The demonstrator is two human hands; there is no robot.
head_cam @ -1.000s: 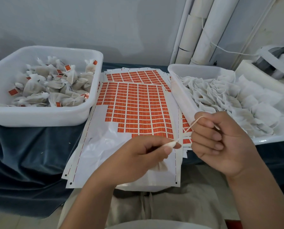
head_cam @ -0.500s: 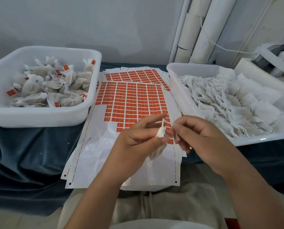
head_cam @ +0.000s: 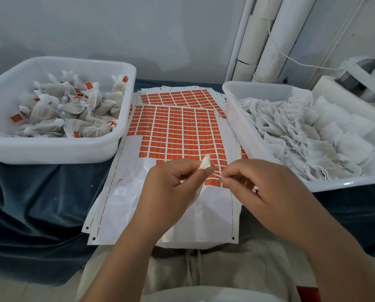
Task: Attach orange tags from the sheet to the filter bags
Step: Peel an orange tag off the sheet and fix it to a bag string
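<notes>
- Filter bag (head_cam: 205,163): one white bag held over the near end of the sheet, at frame centre. Its gathered top tuft stands up above the fingers. Its body hangs below the hand, partly hidden.
- Left hand (head_cam: 173,188): fingers curled, thumb and forefinger in a narrow pinch on the neck of the bag.
- Right hand (head_cam: 267,192): at 3 o'clock of the left hand, near it but not touching. Thumb and forefinger are closed in a tight pinch on a thin thread (head_cam: 218,175) that points toward the bag. Whether the thread joins the bag cannot be made out.
- Sheet of orange tags (head_cam: 178,131): lies flat between the two tubs, at 12 o'clock of the hands. Tags stand in rows over its far part, and its near part is wrinkled white backing. It lies on top of a stack of sheets.
- Second sheet (head_cam: 175,95): shows at the 12 o'clock end of the stack, also with rows of orange tags.
- Left tub (head_cam: 51,149): white, at 9 o'clock of the sheet, touching its edge. It holds filled bags (head_cam: 73,114), several with orange tags showing.
- Right tub (head_cam: 234,118): white, at 3 o'clock of the sheet, overlapping its edge. It holds a heap of flat white bags (head_cam: 302,131) with loose strings.
- Blue cloth (head_cam: 40,203): covers the surface under the tubs and sheets.
- White pipes (head_cam: 267,40): upright against the wall at 1 o'clock.
</notes>
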